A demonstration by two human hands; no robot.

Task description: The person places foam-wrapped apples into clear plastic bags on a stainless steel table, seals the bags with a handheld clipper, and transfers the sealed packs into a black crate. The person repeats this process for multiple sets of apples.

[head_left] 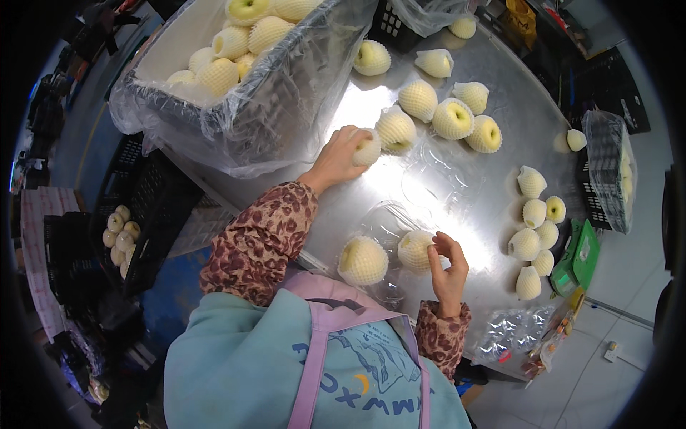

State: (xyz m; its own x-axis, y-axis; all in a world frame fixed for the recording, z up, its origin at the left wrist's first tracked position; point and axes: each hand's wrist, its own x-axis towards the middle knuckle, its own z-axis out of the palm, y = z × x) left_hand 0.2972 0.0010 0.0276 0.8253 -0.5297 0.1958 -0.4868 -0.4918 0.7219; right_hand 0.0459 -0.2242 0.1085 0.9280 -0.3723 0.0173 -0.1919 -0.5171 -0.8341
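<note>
My left hand (338, 160) is curled around a pale yellow fruit in a white foam net (367, 148), which sits on the metal tabletop (316, 214). Close beside it lies another netted fruit (395, 128). At the table's near edge, the thumb and fingers of my right hand (450, 263) touch the right side of a netted fruit (414, 250). Whether they grip it or its net cannot be made out. To its left rests one more netted fruit (363, 260). Clear plastic packaging (383, 217) lies under and behind these two.
A plastic-lined box (289, 107) of netted fruit stands at upper left. Several netted fruits (453, 119) lie at the back, others (524, 244) at right beside a green scale (579, 257). A black crate (155, 214) holding fruit stands lower left. Clear plastic packs (514, 330) lie at the near right corner.
</note>
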